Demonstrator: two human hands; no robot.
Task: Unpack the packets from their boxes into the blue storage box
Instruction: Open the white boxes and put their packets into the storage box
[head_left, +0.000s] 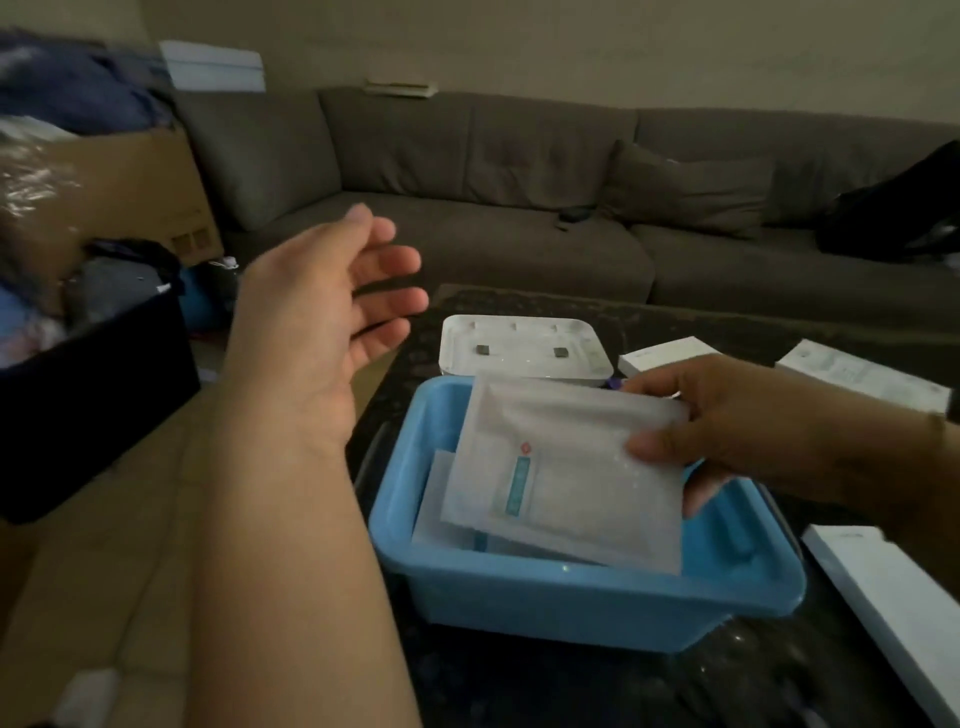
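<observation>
A blue storage box (587, 597) stands on the dark table in front of me. My right hand (727, 431) pinches the right edge of a white packet (566, 467) with a teal stripe, holding it tilted over the box. Other white packets (441, 514) lie inside the box underneath it. My left hand (322, 312) hovers up and to the left of the box, fingers relaxed and spread, holding nothing. White cartons lie on the table: one (665, 353) behind my right hand, one (862, 371) at the far right and one (893, 597) at the near right.
A white lid (524, 343) lies just behind the blue box. A dark bin (98, 395) and a cardboard box (130, 192) with clothes crowd the left side. A grey sofa (519, 171) runs along the back, with a black bag (904, 208) on its right end.
</observation>
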